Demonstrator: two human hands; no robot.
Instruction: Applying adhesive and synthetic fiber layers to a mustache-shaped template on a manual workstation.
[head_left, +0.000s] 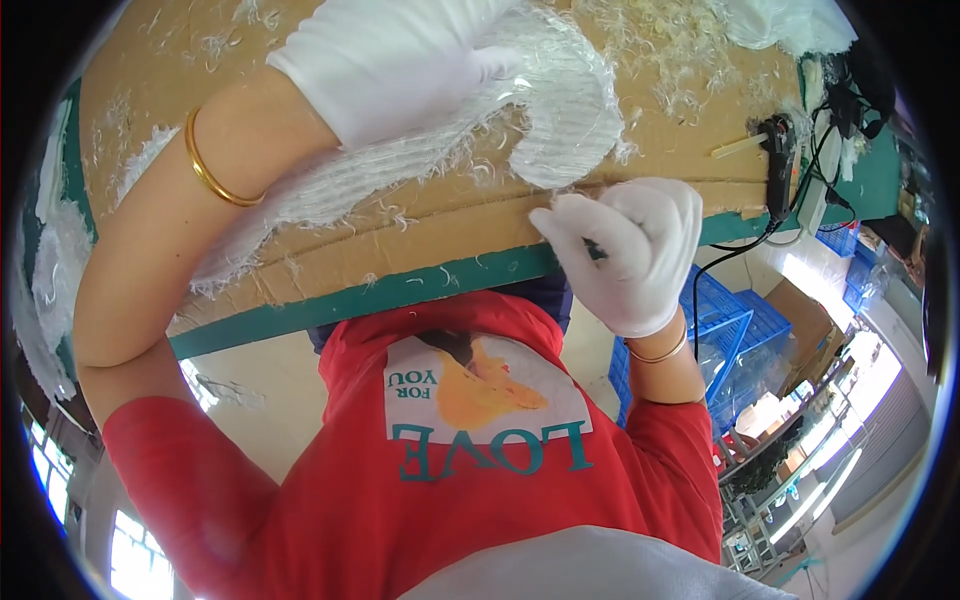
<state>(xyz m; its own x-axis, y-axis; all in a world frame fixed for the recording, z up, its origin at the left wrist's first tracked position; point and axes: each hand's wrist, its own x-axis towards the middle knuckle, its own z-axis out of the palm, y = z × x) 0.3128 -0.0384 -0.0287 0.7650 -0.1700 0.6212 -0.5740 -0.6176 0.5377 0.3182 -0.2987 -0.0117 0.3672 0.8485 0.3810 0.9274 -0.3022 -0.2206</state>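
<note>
A long, curved piece of white ribbed, fringed material (pixel 570 120) lies on a brown cardboard sheet (pixel 440 235). My left hand (pixel 395 65), in a white glove, rests flat on it with the thumb stretched out; the other fingertips run past the upper edge of the picture. My right hand (pixel 630 245), also gloved in white, is closed in a pinch just off the near end of the material, over the table's front edge. Anything between its fingertips is too small to make out.
Loose white fibres (pixel 660 50) litter the cardboard, which covers a green table (pixel 460 272). On the right lie a black glue gun (pixel 778 165) with a pale stick, a power strip (pixel 815 205) and black cables. Blue crates (pixel 725 320) stand below on the floor.
</note>
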